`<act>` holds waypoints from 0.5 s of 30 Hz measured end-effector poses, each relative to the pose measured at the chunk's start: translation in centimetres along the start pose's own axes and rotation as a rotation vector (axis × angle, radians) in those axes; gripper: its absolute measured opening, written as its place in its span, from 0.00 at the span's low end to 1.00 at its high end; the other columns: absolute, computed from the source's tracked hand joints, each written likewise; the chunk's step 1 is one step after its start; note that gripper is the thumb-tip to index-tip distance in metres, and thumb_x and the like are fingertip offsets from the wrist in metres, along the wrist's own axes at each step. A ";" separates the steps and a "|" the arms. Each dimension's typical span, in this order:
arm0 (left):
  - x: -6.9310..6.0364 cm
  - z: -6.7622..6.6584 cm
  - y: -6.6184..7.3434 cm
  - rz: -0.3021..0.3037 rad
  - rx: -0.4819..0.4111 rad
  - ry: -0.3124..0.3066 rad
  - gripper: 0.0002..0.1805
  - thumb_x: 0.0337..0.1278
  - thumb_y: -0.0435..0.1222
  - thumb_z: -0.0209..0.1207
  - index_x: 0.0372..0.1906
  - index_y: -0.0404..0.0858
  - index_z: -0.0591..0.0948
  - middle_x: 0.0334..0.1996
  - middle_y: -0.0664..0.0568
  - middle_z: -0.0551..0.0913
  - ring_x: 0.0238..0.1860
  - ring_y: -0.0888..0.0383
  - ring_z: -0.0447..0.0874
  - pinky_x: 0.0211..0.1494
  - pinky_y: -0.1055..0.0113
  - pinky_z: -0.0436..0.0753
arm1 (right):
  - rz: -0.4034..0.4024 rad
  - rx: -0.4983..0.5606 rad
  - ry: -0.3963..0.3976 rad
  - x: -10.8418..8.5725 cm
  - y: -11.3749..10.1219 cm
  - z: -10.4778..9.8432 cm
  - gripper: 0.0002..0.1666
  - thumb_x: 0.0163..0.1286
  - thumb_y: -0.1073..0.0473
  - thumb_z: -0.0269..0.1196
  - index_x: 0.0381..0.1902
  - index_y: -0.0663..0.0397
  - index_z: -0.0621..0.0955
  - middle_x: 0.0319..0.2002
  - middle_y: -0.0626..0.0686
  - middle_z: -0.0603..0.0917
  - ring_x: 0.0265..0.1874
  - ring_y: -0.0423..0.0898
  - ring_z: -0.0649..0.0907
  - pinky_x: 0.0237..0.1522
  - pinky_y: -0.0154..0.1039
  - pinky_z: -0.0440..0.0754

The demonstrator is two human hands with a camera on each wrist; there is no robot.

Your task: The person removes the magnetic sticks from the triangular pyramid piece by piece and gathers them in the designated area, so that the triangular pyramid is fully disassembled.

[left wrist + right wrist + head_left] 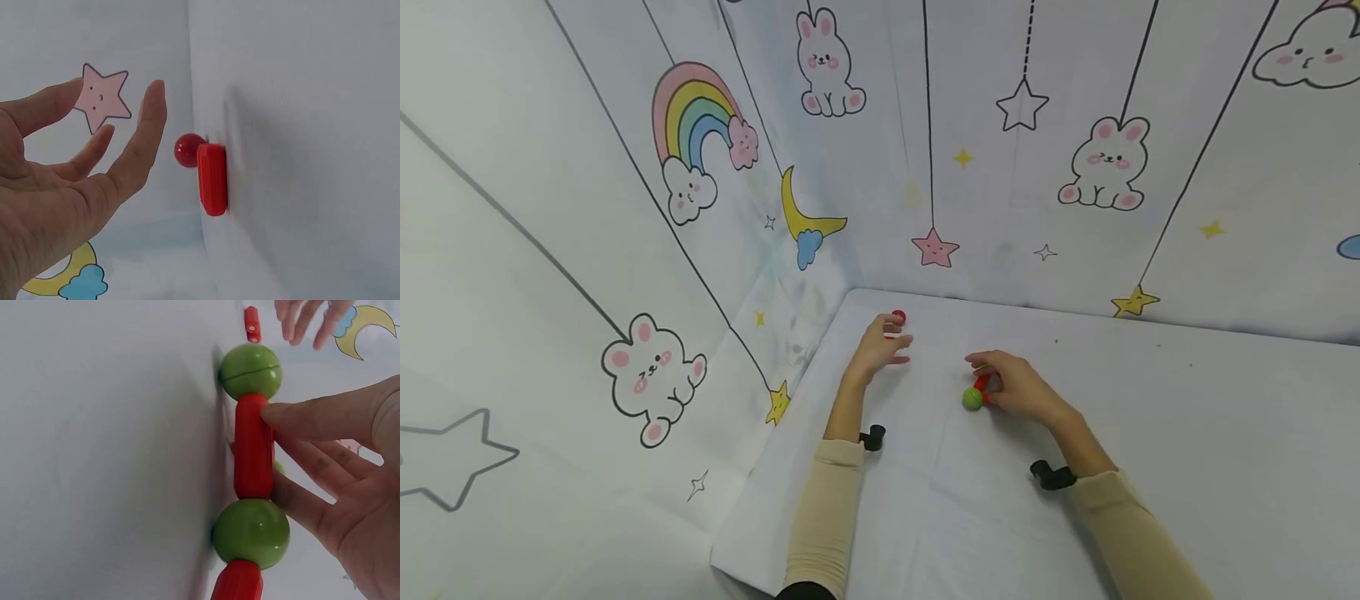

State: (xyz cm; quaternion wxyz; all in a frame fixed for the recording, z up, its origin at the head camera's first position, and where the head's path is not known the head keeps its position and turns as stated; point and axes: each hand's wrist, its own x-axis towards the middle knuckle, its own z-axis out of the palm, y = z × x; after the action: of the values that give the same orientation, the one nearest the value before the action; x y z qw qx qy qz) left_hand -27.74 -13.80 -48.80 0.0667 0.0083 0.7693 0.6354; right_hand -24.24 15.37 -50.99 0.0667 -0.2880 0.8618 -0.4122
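Note:
In the right wrist view, a chain of red rods and glossy green balls lies along the white surface. My right hand (350, 481) has its thumb on one red rod (252, 447) and fingers behind it, pinching it between two green balls, a far one (251, 370) and a near one (251, 532). From the head, my right hand (1018, 387) partly hides the chain. My left hand (75, 181) is spread with nothing in it, beside a loose red rod (213, 179) and a red ball (188, 150). Its fingers stand apart from both.
The white-covered table (940, 517) meets a printed cloth backdrop (1000, 183) at the back and left. A black wrist camera (872, 437) is on the left forearm, and another camera (1052, 475) is on the right.

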 end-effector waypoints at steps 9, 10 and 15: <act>-0.8 3.5 0.3 -0.063 0.005 -0.114 0.30 0.67 0.29 0.66 0.70 0.35 0.70 0.70 0.29 0.68 0.59 0.34 0.83 0.51 0.51 0.89 | 0.013 -0.020 0.049 0.3 -0.5 1.2 0.39 0.61 0.79 0.70 0.69 0.61 0.75 0.57 0.65 0.83 0.56 0.60 0.84 0.57 0.60 0.84; -0.8 3.9 0.2 -0.071 0.008 -0.129 0.31 0.67 0.29 0.67 0.71 0.34 0.70 0.70 0.29 0.68 0.58 0.34 0.83 0.51 0.51 0.89 | 0.009 -0.026 0.055 0.4 -0.5 1.3 0.39 0.60 0.79 0.70 0.69 0.62 0.75 0.57 0.65 0.83 0.56 0.60 0.84 0.57 0.60 0.84; -0.9 5.7 -0.2 -0.091 0.069 -0.199 0.38 0.61 0.27 0.70 0.74 0.32 0.67 0.68 0.30 0.71 0.49 0.45 0.87 0.51 0.52 0.90 | -0.017 -0.045 0.075 0.5 -0.6 1.8 0.40 0.58 0.80 0.71 0.69 0.65 0.75 0.55 0.65 0.84 0.55 0.60 0.84 0.55 0.60 0.84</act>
State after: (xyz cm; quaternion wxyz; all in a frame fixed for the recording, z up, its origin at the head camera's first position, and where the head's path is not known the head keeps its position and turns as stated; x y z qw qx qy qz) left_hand -26.23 -8.36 -49.94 0.1710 0.0388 0.7798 0.6009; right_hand -23.73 13.62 -51.67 0.0244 -0.2814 0.8702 -0.4037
